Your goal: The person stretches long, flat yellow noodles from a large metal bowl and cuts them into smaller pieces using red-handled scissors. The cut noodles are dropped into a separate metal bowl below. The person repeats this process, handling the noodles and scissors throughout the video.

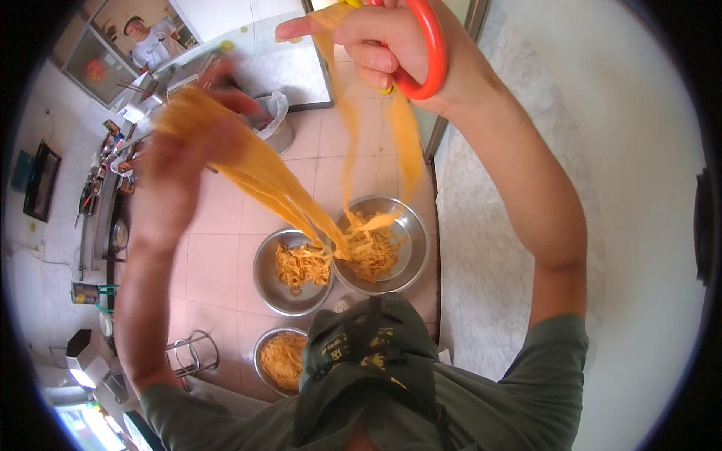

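My left hand [194, 141], blurred, is raised at the left and grips a bundle of yellow flat food strips [265, 180]. The bundle slants down to the right, its lower ends at two steel bowls. Opposite it, my right hand [378, 51] is lifted with the index finger pointing left. Scissors with red handles [431, 51] hang around that hand; their blades are not clearly visible. A yellow strip [344, 113] drapes over the index finger, and another strip [407, 146] dangles below the palm. Cut strips lie in the right steel bowl [416, 248] and the left steel bowl [265, 276].
A third bowl [258, 369] with long strips stands near my body. Beyond is a bin with a plastic liner [276, 127]. A metal rack [197, 355] and a cluttered counter [104, 225] line the left. A marble-look wall [479, 253] rises right; a person [152, 42] stands beyond an opening.
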Demonstrator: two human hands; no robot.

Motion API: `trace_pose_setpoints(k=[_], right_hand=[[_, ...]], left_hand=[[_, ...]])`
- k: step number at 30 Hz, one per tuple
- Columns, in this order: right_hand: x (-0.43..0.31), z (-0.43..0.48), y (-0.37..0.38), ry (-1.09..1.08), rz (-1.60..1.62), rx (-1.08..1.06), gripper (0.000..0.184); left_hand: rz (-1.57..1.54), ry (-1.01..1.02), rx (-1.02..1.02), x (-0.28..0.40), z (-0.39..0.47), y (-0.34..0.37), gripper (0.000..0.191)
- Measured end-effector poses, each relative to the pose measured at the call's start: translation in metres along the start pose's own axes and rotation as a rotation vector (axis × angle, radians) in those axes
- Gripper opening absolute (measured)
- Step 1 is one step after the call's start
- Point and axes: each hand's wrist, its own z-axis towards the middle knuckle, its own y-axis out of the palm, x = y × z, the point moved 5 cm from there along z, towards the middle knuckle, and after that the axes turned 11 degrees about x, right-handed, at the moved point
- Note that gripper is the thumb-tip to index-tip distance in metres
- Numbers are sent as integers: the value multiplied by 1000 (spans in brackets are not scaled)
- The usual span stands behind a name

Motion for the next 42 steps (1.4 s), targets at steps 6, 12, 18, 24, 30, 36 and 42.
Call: trace_pose_setpoints(k=[6, 12, 18, 24, 30, 36, 42], right_hand=[[19, -12, -1, 114, 87, 18, 61], [-91, -17, -4, -433, 50, 100, 43], [-73, -2, -13, -244, 175, -5, 48], [-40, 22, -10, -55, 320, -85, 54], [30, -39, 29, -159, -43, -45, 53], [55, -33, 56, 74, 81, -44, 50], [54, -26, 64, 218, -18, -52, 46]], left_hand=[[240, -6, -48, 30, 5, -5, 52], [14, -239, -167, -41, -2, 20, 54], [-17, -546, -183, -143, -38, 21, 65], [-166, -411, 70, -91, -31, -4, 51], [-177, -4, 51, 24, 1, 24, 39], [-53, -98, 118, 11, 21, 19, 27], [93, 30, 130, -9, 30, 2, 30]])
